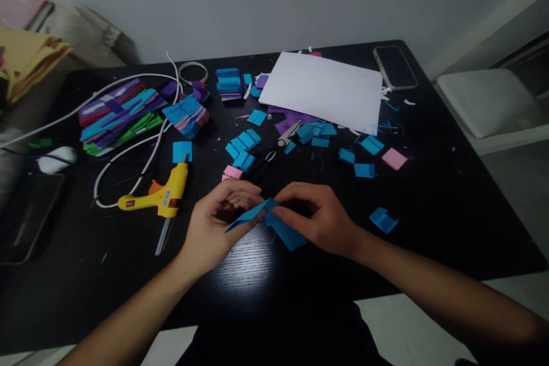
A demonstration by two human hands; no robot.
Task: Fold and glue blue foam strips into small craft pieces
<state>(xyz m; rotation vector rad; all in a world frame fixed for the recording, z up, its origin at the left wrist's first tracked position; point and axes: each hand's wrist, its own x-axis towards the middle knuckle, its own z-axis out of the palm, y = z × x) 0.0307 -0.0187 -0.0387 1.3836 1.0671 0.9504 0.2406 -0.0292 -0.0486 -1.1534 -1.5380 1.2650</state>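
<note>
Near the table's front, my left hand (218,217) pinches a folded piece of blue paper (251,214) between thumb and fingers. My right hand (317,214) grips the same paper at its upper right end with thumb and forefinger. More blue paper (289,234) slants down below my right fingers; whether it belongs to the same piece I cannot tell. Just beyond my left hand lie a pink folded paper piece (232,172) and several blue folded pieces (243,143). Scissors (286,136) point away from me, their dark handles partly behind my hands.
A yellow glue gun (169,191) lies at left, its nozzle on a blue paper square (178,151). White cable (98,183) loops around it. Bundled paper strips (120,111), a tape roll (193,64), a white sheet (321,88) and a phone (394,67) sit farther back.
</note>
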